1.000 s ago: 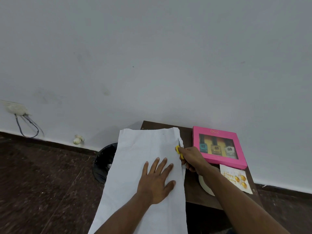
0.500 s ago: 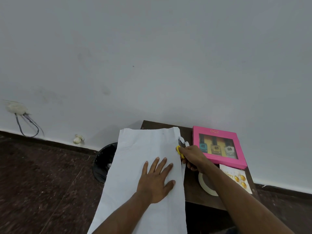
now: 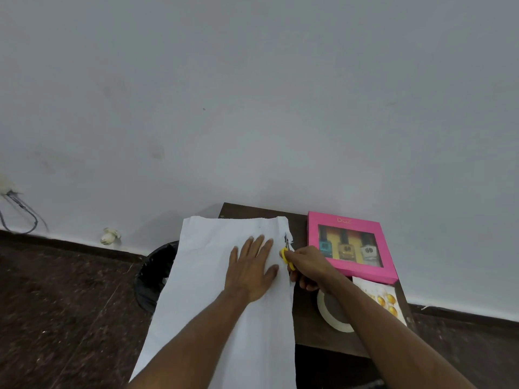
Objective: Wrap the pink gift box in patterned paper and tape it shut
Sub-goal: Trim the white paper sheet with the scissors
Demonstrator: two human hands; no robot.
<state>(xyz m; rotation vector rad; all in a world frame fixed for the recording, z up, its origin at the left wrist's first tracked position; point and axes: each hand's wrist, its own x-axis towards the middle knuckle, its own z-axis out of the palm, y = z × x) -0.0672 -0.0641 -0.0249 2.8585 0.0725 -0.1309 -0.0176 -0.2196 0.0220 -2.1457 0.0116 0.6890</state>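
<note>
1. The pink box point(image 3: 351, 245) sits flat at the back right of the dark bench point(image 3: 306, 318), with three little bottles showing through its window.
2. Left of the box, a big white sheet of paper point(image 3: 224, 318) lies across the bench and hangs off the near edge.
3. The left hand point(image 3: 251, 269) is spread flat on the paper, fingers straight, pressing it down.
4. The right hand point(image 3: 309, 265), just left of the box, is curled round yellow-handled scissors point(image 3: 287, 252), blades at the paper's right edge.
5. Just in front of the box: a card point(image 3: 384, 299) with gold balloons and a tape roll point(image 3: 332, 322), partly hidden by the right arm.
6. Far left of the box, a black bin point(image 3: 153, 276) stands on the floor.
</note>
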